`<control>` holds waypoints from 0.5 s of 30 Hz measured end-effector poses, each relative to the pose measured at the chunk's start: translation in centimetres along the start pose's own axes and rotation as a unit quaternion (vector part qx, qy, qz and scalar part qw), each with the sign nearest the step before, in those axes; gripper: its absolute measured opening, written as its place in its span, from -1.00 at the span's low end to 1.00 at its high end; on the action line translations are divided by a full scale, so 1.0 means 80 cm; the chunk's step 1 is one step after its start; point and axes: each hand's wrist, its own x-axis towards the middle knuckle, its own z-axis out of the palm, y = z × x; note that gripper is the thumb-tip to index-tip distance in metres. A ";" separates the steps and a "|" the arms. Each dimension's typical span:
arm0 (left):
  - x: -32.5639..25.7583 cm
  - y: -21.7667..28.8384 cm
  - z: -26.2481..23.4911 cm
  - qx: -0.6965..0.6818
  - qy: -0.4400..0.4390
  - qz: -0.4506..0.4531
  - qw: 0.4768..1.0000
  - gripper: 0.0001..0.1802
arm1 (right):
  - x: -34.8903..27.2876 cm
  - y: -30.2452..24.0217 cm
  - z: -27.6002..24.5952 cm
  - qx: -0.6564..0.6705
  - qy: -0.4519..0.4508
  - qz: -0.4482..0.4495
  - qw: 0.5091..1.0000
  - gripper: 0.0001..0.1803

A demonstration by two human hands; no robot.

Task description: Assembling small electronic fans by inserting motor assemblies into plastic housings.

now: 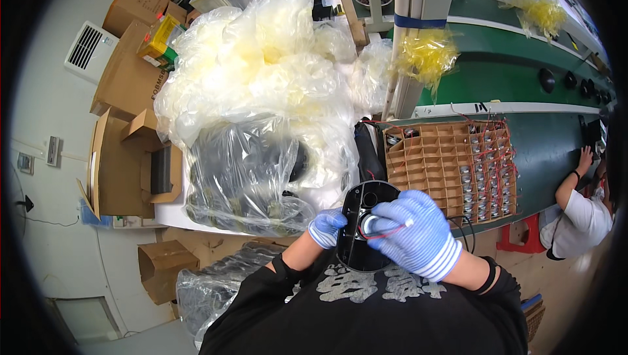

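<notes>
Here, low in the middle, the left hand [326, 227] grips the round black part [364, 224] (edge pinched), while right hand [415, 234] fingers press a red wire [383, 233] on it.

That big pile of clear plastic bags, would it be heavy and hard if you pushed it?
Probably not. The pile of clear plastic bags looks thin, crinkled and puffed up, so it would likely squash and feel light for its size. The bag at the front holds dark parts, so that one is probably heavier and might slide.

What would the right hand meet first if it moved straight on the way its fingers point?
Probably the black round plastic part: the right hand points left across it, fingertips already on it. Beyond lies the left hand.
</notes>
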 end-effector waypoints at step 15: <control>0.071 0.014 -0.010 0.029 -0.043 -0.075 0.996 -0.36 | 0.006 0.149 -0.005 0.222 -0.185 0.189 0.938 -0.64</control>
